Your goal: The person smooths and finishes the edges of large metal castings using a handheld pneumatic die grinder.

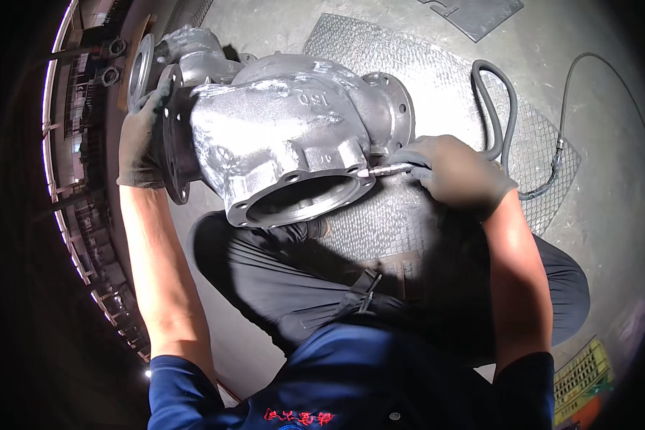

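A large grey cast metal valve body (272,122) lies in front of me, its wide round flanged opening turned toward my lap. My left hand (142,140), in a dark work glove, grips the rim of its left flange (177,143), fingertips at the top edge. My right hand (459,172), also gloved and partly blurred, is closed round a slim air die grinder (387,170). The grinder's pale tip meets the right edge of the opening's flange, near a bolt hole. Its fingers' far side is hidden.
Behind the valve body sits another grey casting (193,54). Below is a diamond-pattern metal mat (437,79). A dark air hose (512,100) loops at the right, joined to a thinner hose (588,56). A yellow crate (580,380) stands at lower right; my crossed legs (265,287) are close.
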`<move>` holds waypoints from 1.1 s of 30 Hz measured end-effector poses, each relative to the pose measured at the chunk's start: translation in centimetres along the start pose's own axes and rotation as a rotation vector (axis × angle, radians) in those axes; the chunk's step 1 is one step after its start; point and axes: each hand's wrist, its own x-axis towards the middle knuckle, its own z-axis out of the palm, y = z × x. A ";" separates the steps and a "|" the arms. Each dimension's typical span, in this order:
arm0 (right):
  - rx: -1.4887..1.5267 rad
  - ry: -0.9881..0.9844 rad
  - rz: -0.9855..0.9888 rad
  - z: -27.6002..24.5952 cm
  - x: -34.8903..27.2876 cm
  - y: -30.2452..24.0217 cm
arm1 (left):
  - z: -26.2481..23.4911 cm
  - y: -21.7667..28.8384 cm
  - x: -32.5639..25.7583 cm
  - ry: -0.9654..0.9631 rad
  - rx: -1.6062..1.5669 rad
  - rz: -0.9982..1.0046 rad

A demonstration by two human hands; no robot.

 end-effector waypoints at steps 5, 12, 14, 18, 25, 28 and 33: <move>0.032 -0.059 0.057 -0.3 0.9 -0.8 | -1.7 -0.4 1.0 -0.002 0.071 0.035; 0.068 0.083 0.013 0.7 0.4 -0.7 | -2.7 -0.8 2.3 0.012 0.117 0.010; 0.065 0.077 0.025 0.9 0.2 -0.3 | -3.9 -1.5 3.4 -0.087 0.153 0.076; 0.130 -0.055 0.122 1.3 0.8 -0.6 | -6.2 -2.1 4.0 -0.204 0.445 0.313; 0.020 -0.115 0.165 2.2 0.6 -0.8 | -1.3 -0.6 1.1 -0.029 0.239 0.210; 0.068 -0.049 0.117 2.5 0.6 -0.8 | -1.1 0.0 1.2 -0.033 0.220 0.195; 0.076 -0.145 0.180 1.9 1.1 -2.2 | -2.9 -0.7 2.5 -0.072 0.189 0.101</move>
